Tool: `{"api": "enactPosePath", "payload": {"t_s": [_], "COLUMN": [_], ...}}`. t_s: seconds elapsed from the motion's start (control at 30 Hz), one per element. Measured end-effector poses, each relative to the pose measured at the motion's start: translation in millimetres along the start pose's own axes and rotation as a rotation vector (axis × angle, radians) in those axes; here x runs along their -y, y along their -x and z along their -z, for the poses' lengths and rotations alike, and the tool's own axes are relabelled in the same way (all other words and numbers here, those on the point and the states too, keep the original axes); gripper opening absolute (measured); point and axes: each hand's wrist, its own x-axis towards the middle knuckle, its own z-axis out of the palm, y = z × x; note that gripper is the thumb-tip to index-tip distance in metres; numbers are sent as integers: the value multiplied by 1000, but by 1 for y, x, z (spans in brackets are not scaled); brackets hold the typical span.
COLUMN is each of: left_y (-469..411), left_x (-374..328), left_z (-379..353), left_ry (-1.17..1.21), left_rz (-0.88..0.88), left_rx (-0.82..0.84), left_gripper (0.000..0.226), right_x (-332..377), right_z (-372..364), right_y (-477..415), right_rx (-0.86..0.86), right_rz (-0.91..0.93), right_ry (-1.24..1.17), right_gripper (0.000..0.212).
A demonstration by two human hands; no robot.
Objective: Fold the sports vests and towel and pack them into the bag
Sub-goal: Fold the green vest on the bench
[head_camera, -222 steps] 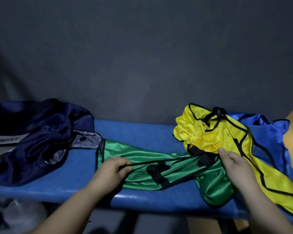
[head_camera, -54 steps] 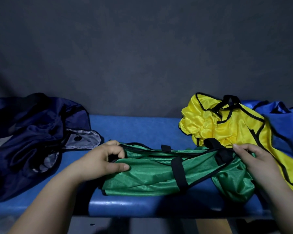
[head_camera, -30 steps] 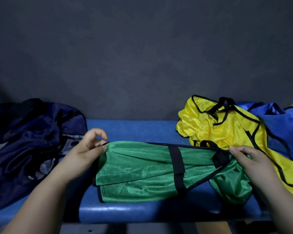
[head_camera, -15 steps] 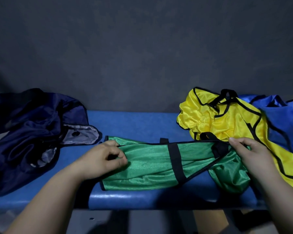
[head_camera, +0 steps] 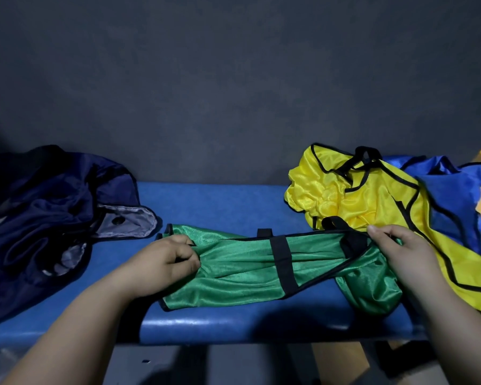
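A green vest [head_camera: 242,269] with black trim lies stretched lengthwise on the blue bench [head_camera: 217,204], folded into a long band. My left hand [head_camera: 165,261] pinches its left end, fingers closed on the cloth. My right hand [head_camera: 403,248] holds its right end by a black strap, where loose green cloth bunches up. A crumpled yellow vest [head_camera: 342,195] lies behind my right hand, partly over a blue vest [head_camera: 453,190]. The dark navy bag [head_camera: 39,218] slumps open at the left. No towel shows.
A dark grey wall rises right behind the bench. The bench's front edge runs just below the green vest, with dark floor and legs beneath. Orange flooring shows at the far right.
My left hand lifted the vest's left end a second ago, laid it back down on the bench, and now bunches the cloth tighter. My right hand has stayed at the right end.
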Motion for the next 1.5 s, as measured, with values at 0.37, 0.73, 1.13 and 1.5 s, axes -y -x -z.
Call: {"api": "enactPosePath", "payload": {"t_s": [0.37,0.73,1.13,1.5], "left_y": [-3,1,1,-2], "left_x": [-4,-8,-9,-4], "left_z": [-4,-2,7,0], "left_ry": [-16,-89,291,1], "left_rz": [20,51,24,57], "left_rx": [-64,161,95,14], "left_gripper": [44,36,27,48], "right_x": [-1,-1,-1,-3], "right_z": [0,-1,0,0], "right_y": [-2,-2,0,-2], "right_rx": [5,8,5,12], "right_rz": [5,16,-7,-10], "right_ry": [10,38,4,3], "right_gripper": [20,20,20,21]}}
